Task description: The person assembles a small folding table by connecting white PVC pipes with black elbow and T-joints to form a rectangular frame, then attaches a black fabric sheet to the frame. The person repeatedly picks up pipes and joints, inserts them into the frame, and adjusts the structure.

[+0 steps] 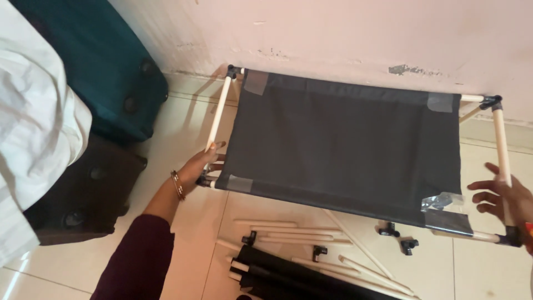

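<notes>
Two hands carry one shelf tier between them: my left hand at the left of the frame and my right hand at the far right edge. Between them hangs the frame, white rods joined by black corner connectors, with a dark grey fabric panel stretched across it and filling the middle of the picture, close to the pink wall along the top.

I hold the left side rod near its lower corner, fingers curled round it, because gripping by the joint seems to keep the rectangle from twisting. My right fingers are spread and only loosely bent beside the right rod, touching it; whether they close fully round it I cannot tell.

Clear tape patches the fabric corners, likely pinning the panel to the rods.

At the bottom centre, on the tiled floor, lie loose white rods, spare black connectors and a rolled black fabric, within reach. A teal suitcase fills the upper left, with a dark brown case below it.
</notes>
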